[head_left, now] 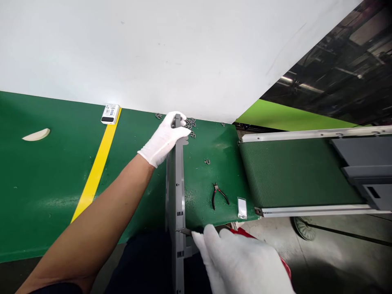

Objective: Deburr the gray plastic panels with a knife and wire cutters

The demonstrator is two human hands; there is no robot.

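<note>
And the left arm (113,208) is stretched long over the green bench (58,175), left hand (167,136) clasping the far end of a grey panel (179,175) standing on edge there! Right hand (241,261), low and near, grips 1 slim blade (185,231), tip at the panel.

My right hand (241,261) runs off bottom edge; rest of thin blade (185,231) hidden inside its grip. Gray panel (179,200) cut off at bottom, far end covering part of my left hand (163,136). My left arm (107,220) cut off below. Red thing (244,232) mostly hidden behind right hand. Print on white box (110,114) too small to read. Gray parts (367,163) cut off at right edge. Dark background (346,69), upper right, too blurred to tell.
</note>
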